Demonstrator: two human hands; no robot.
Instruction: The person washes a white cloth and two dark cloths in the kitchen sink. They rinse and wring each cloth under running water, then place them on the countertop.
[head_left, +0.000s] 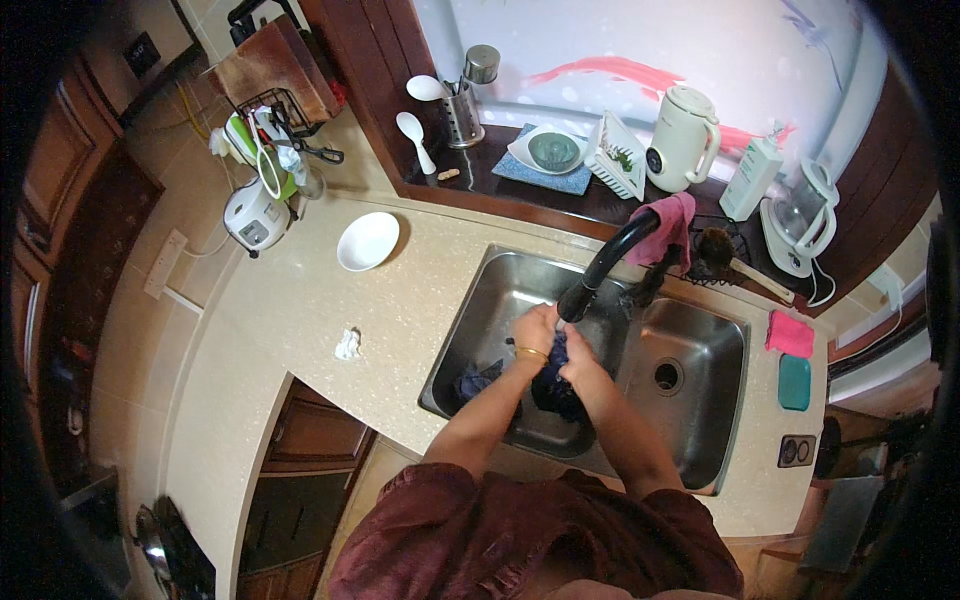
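Observation:
Both of my hands are over the left basin of a stainless steel double sink (495, 274), right under the black faucet (613, 251). My left hand (534, 334), with a gold bangle at the wrist, and my right hand (579, 354) grip a dark blue cloth (556, 367) between them. The cloth hangs down towards the basin floor beneath the spout. Water seems to run onto it, though the hands partly hide the stream. More dark blue fabric (480, 381) lies in the basin's left part, partly behind my left forearm.
A white bowl (368, 241) and a crumpled white tissue (348, 345) are on the counter to the left. A pink cloth (789, 334), a teal dish (794, 382) and a phone (796, 451) lie right of the sink. An electric kettle (679, 142) stands on the dark ledge.

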